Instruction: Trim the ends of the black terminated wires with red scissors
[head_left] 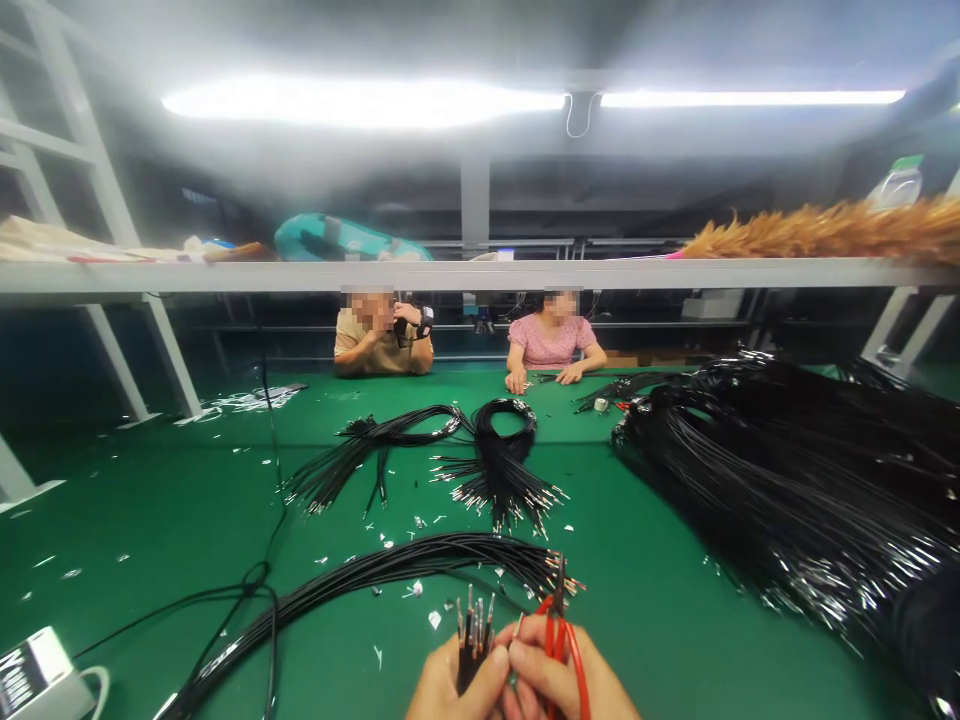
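Close to the bottom edge, my left hand (450,682) is closed around a small bunch of black cables (469,640), their stripped tips pointing up. My right hand (574,680) is closed too, with red-handled cutters (578,660) lodged in it and their dark jaws pointing upward. The thumbs and fingertips of both hands meet at one thin cable end (517,628). Whether it is being stripped or only pinched I cannot tell. Just beyond my hands lies a long bundle of black cables (390,563), with coppery ends beside the cutters' jaws.
Two coiled cable bundles (501,470) lie mid-table on the green surface (600,560). A large heap of black cables (765,450) fills the right side. White scraps (434,620) are scattered about. A white box (41,680) stands lower left. Two people sit opposite, below a shelf (480,275).
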